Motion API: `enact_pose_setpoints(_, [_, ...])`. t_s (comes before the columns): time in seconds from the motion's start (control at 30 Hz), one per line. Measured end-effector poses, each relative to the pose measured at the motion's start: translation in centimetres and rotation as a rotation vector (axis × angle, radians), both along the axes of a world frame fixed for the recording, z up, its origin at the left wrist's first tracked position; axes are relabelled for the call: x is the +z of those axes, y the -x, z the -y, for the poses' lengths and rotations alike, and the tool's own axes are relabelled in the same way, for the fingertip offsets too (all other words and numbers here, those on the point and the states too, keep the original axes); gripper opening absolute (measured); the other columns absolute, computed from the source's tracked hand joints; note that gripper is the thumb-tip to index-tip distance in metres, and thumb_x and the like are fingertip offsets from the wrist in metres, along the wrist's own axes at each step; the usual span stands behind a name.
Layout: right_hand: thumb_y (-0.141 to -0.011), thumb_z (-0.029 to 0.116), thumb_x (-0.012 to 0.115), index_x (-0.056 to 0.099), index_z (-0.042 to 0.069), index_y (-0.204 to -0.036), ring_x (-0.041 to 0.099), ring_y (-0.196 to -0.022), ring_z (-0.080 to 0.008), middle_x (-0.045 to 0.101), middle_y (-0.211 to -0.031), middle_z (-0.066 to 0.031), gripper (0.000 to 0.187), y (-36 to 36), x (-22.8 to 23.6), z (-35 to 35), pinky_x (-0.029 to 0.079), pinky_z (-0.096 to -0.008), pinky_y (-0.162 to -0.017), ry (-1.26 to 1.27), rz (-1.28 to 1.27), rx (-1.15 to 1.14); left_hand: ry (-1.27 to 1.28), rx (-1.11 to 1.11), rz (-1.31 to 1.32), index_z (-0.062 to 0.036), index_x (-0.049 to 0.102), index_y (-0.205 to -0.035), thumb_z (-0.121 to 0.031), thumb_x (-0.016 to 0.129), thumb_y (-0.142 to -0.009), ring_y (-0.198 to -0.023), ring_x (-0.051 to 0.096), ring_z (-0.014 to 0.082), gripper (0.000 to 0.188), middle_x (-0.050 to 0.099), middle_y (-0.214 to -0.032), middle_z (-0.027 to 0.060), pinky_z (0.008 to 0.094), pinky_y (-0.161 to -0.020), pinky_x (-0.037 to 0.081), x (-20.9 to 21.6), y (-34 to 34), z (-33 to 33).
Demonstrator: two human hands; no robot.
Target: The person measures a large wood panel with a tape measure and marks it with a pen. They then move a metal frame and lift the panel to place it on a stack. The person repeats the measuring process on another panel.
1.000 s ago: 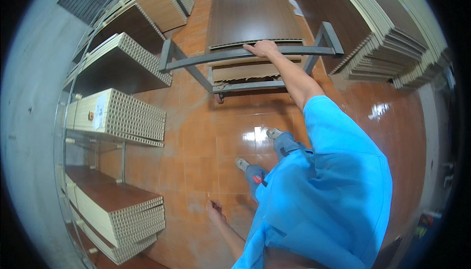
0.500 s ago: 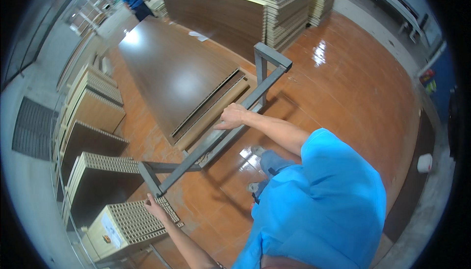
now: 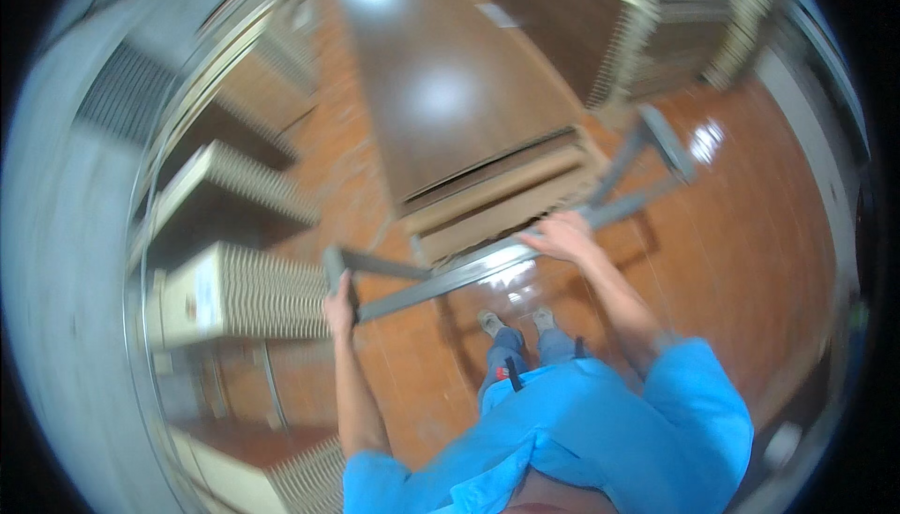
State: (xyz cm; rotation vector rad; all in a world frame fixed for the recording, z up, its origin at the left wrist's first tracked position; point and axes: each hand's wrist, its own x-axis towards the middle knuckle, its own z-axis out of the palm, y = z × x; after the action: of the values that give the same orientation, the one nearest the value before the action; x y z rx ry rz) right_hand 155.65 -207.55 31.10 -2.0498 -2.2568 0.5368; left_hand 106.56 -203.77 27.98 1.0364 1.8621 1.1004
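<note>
A grey metal frame stands in front of me, with a long bar and an angled bracket at each end. My left hand closes around its left end. On the bar, right of its middle, my right hand grips from above; motion blurs its fingers. Just beyond the frame lies a stack of brown door panels, its near end by the bar. A torn cardboard edge shows at that end.
Several pale-edged panel stacks stand along the left, beside a thin metal rail. More tall stacks rise at the far right. Shiny orange tile floor surrounds my feet. A grey wall runs at the left.
My left hand has come up from apart onto the frame's left end. My right hand stays on the bar. The view has turned left, and the frame now lies more squarely before me.
</note>
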Motion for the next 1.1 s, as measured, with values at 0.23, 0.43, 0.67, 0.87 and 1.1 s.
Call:
enact_pose_setpoints(0.23, [-0.095,0.062,0.051,0.074,0.003,-0.075,0.068,-0.078,-0.0435,0.069,-0.077,-0.0257,0.066,-1.1,-2.4,6.5,0.053,-0.0515,-0.075,-0.198,0.037,0.011,0.158,-0.052,-0.338,-0.0064,0.077,-0.104,-0.08,0.058,-0.08,-0.098,0.072,0.0379,0.08,0.075,-0.098,0.0224,0.0485,-0.085,0.053,-1.5,0.2,7.1])
enact_pose_setpoints(0.43, [-0.096,0.047,0.058,0.077,0.004,-0.084,0.067,-0.073,-0.0433,0.067,-0.075,-0.0249,0.049,-3.4,-4.6,11.6,0.052,-0.0516,-0.07,-0.302,-0.02,-0.023,0.212,-0.07,-0.246,0.009,0.067,-0.105,-0.077,0.06,-0.083,-0.108,0.068,0.0435,0.089,0.07,-0.104,0.0322,0.0496,-0.092,0.051,-3.2,-0.2,13.5])
enact_pose_setpoints(0.67, [-0.096,0.039,0.058,0.077,0.007,-0.089,0.065,-0.078,-0.0436,0.071,-0.083,-0.0214,0.038,-4.6,-5.2,17.9,0.05,-0.0515,-0.074,-0.326,-0.003,0.004,0.178,-0.222,0.082,0.0052,0.073,-0.109,-0.069,0.063,-0.087,-0.099,0.068,0.0239,0.078,0.074,-0.102,0.0147,0.0378,-0.089,0.051,-3.5,-0.4,20.7])
enact_pose_setpoints(0.87, [-0.094,0.048,0.058,0.078,0.008,-0.082,0.069,-0.08,-0.0402,0.071,-0.079,-0.0207,0.046,-5.8,-5.8,25.8,0.054,-0.0497,-0.075,-0.324,0.01,-0.185,0.141,-0.203,0.13,0.0042,0.066,-0.129,-0.058,0.065,-0.093,-0.112,0.064,0.0228,0.072,0.07,-0.122,0.0151,0.0361,-0.096,0.047,-5.3,-3.5,27.3])
enact_pose_setpoints(1.1, [-0.097,0.045,0.057,0.074,0.007,-0.073,0.068,-0.075,-0.0403,0.069,-0.075,-0.0206,0.048,-8.2,-5.9,29.2,0.054,-0.0495,-0.072,-0.284,0.01,-0.193,0.237,-0.125,0.046,0.0056,0.069,-0.122,-0.06,0.063,-0.093,-0.106,0.065,0.0249,0.072,0.072,-0.115,0.0161,0.0381,-0.094,0.048,-7.5,-5.7,31.7])
